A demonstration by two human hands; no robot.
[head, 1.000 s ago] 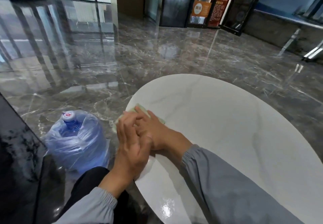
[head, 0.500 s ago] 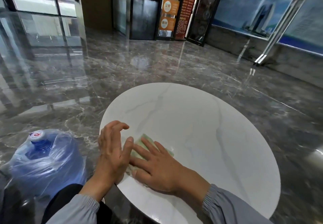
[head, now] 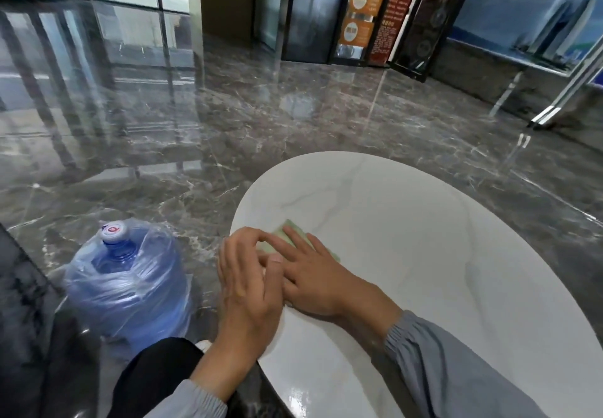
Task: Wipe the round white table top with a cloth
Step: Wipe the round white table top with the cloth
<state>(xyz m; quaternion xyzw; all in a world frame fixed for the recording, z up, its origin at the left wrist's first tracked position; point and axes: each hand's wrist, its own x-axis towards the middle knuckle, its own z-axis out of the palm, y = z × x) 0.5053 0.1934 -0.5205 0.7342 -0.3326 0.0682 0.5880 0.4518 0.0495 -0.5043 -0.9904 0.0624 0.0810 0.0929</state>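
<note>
Head view: pressing the right grip [head: 313, 277] flat on a pale green cloth [head: 272, 244], fingers lying straight and spread, clamping nothing. Pinning that cloth to the round white bench [head: 424, 238] near its left rim, hiding most of it under the palm and fingers and leaving only a far corner and a strip showing. Standing the left grip [head: 248, 287] on edge just beside the right one at the rim, fingers loosely bent and apart, touching the right thumb side and closing on nothing visible. Wearing grey sleeves [head: 456, 368] on both arms. Standing upright on the dark marble floor [head: 228, 123] left of the bench: a blue water bottle [head: 130, 277] wrapped in clear plastic.
</note>
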